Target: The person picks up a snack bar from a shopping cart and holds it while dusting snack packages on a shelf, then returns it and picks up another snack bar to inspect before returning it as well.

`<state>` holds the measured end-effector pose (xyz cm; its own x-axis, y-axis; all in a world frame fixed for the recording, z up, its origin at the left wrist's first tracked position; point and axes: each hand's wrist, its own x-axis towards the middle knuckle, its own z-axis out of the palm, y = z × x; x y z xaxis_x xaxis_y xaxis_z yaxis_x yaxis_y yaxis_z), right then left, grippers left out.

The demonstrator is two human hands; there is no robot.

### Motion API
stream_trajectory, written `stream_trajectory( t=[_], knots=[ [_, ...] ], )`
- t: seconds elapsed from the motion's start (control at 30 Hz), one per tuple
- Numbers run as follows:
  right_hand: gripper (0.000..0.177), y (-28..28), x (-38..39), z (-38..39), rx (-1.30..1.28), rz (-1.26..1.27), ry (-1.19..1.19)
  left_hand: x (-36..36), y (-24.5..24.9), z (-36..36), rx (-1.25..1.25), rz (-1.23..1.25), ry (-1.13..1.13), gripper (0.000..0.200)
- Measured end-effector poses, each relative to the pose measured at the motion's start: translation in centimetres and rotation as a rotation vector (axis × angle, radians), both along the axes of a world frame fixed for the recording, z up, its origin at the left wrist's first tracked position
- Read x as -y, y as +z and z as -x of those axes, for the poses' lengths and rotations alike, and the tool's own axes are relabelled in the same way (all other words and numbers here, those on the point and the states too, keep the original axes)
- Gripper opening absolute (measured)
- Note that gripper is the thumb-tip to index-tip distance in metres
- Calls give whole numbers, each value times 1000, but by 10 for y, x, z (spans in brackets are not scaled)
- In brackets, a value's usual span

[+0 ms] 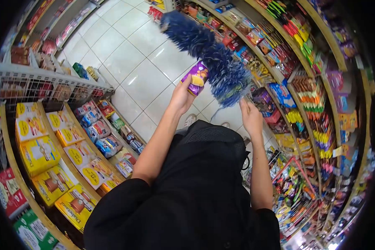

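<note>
A purple snack packet (195, 79) with a yellow picture is gripped in my left hand (182, 95), over the tiled floor. My right hand (250, 111) is closed at the lower end of a blue fluffy duster (212, 56); its handle is hidden by the fingers. The duster slants up and to the left, and its fibres are beside the packet, close to its right edge. Whether the two touch I cannot tell.
Curved shelves of colourful packets (279, 58) line the right side. At the left, shelves hold yellow boxes (39, 154) and bagged snacks (98, 129), below a white wire rack (50, 77). White floor tiles (141, 79) lie between. Lower right, a red-edged basket (293, 164) holds assorted packets.
</note>
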<state>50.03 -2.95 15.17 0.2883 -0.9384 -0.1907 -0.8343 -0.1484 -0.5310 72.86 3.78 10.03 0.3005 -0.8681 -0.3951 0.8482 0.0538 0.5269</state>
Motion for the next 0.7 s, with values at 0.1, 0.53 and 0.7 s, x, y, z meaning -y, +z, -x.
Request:
stream_trajectory(
  t=[0.1, 0.53, 0.7],
  knots=[
    [44, 5, -5, -10, 170, -129, 34, -12, 11, -10, -125, -47, 6, 35],
    [43, -3, 9, 28, 145, 51, -134, -1, 22, -27, -165, 202, -161, 68],
    [45, 2, -6, 71, 205, 82, -192, 1, 37, -38, -496, 488, -275, 89]
  ],
)
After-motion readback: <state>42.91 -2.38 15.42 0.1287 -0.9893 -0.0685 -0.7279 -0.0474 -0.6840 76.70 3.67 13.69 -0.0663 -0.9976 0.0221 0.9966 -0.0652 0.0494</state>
